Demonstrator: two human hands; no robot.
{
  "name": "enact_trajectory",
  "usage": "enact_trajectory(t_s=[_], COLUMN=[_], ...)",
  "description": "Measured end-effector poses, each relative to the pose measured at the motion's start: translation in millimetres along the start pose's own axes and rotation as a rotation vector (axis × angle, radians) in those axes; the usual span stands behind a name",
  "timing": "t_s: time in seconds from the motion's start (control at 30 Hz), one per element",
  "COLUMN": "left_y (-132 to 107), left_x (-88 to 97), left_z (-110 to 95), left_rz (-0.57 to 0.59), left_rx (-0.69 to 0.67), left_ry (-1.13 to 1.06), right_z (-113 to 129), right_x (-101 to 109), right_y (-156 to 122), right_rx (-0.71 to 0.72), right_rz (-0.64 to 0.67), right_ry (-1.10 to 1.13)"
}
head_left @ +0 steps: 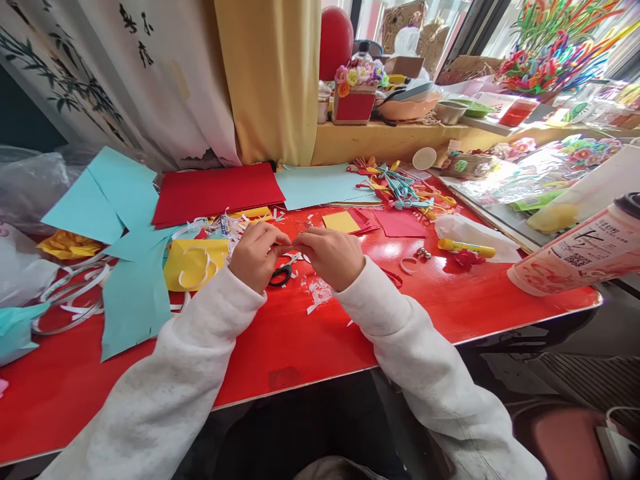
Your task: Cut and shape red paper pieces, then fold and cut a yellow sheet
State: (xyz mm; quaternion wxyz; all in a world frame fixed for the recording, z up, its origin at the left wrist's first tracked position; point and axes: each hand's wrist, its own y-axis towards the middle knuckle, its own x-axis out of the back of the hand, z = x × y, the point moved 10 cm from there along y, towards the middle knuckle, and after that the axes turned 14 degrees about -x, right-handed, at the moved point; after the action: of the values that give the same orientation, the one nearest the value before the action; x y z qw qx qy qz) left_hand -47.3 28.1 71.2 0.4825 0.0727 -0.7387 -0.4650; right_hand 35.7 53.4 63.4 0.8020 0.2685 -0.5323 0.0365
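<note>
My left hand (259,254) and my right hand (331,254) meet fingertip to fingertip above the red table (300,333). Both are closed in a pinch; whatever lies between the fingers is hidden or too small to name. Beneath them are black-handled scissors (281,275), partly covered by my hands. Beside my left hand is a piece of yellow paper (175,267) with curled white strips on it. Past my right hand lie a small yellow square (339,222) and red paper squares (400,223). Scraps of white paper (319,291) are scattered just below my hands.
Light-blue sheets (137,293) spread over the left side. A red paper stack (215,193) sits at the back, near blue and yellow paper pieces (400,187). To the right are a yellow glue stick (466,248) and a tall drink cup (575,250). Craft supplies crowd the windowsill.
</note>
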Motion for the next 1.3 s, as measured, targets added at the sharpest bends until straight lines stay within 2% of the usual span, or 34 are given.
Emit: enact_trajectory(t_s=[0.1, 0.2, 0.27, 0.33, 0.37, 0.4, 0.43, 0.5, 0.6, 0.7, 0.8, 0.87, 0.97, 1.03, 1.13, 1.23, 1.3], left_y=[1.9, 3.2, 3.3, 2.0, 2.4, 4.4, 7.0, 11.9, 11.6, 11.0, 19.4, 27.3, 38.0, 43.2, 41.4, 32.8, 25.7], left_x=[7.8, 32.5, 58.2, 84.3, 90.6, 89.5, 81.9, 50.6, 4.6, -30.6, -61.6, -86.1, -117.6, -132.7, -148.4, -145.4, -138.1], left_z=[-8.5, -28.7, -43.4, -47.0, -42.4, -34.9, -26.8, -13.9, -9.4, -14.4, -32.2, -49.8, -71.4, -82.7, -106.3, -134.1, -154.6], left_rz=[-0.048, -0.159, -0.274, -0.409, -0.436, -0.422, -0.383, -0.232, -0.059, 0.052, 0.151, 0.26, 0.362, 0.37, 0.399, 0.414, 0.453], left_rx=[-0.055, -0.148, -0.204, -0.167, -0.112, -0.056, -0.01, 0.054, 0.099, 0.146, 0.126, 0.076, 0.034, 0.06, 0.169, 0.251, 0.224], left_ry=[0.12, 0.238, 0.281, 0.315, 0.292, 0.223, 0.121, -0.108, -0.289, -0.396, -0.503, -0.568, -0.625, -0.713, -0.96, -1.062, -1.048], right_z=[7.2, 2.6, -22.3, -62.3, -81.3, -100.0, -117.6, -145.7, -163.5, -175.9, -186.7, -182.4, -165.5, -157.2, -157.4, -153.0, -145.5], right_x=[4.3, 15.6, 33.4, 59.3, 73.7, 89.2, 103.3, 128.1, 144.9, 136.4, 124.2, 125.4, 121.9, 115.5, 104.2, 99.6, 98.0], right_y=[-2.4, 2.6, 10.5, 14.9, 13.8, 9.9, 3.7, -16.1, -52.9, -89.0, -125.4, -151.0, -178.0, -187.9, -192.7, -189.2, -185.8], right_rx=[0.007, 0.0, -0.074, -0.182, -0.204, -0.226, -0.255, -0.325, -0.346, -0.372, -0.448, -0.451, -0.409, -0.395, -0.45, -0.455, -0.429], right_rz=[0.002, -0.048, -0.148, -0.259, -0.297, -0.334, -0.354, -0.39, -0.409, -0.413, -0.452, -0.533, -0.525, -0.474, -0.421, -0.444, -0.465], right_ry=[0.073, 0.167, 0.212, 0.282, 0.329, 0.373, 0.404, 0.38, 0.228, 0.171, 0.173, 0.161, 0.173, 0.228, 0.337, 0.296, 0.226])
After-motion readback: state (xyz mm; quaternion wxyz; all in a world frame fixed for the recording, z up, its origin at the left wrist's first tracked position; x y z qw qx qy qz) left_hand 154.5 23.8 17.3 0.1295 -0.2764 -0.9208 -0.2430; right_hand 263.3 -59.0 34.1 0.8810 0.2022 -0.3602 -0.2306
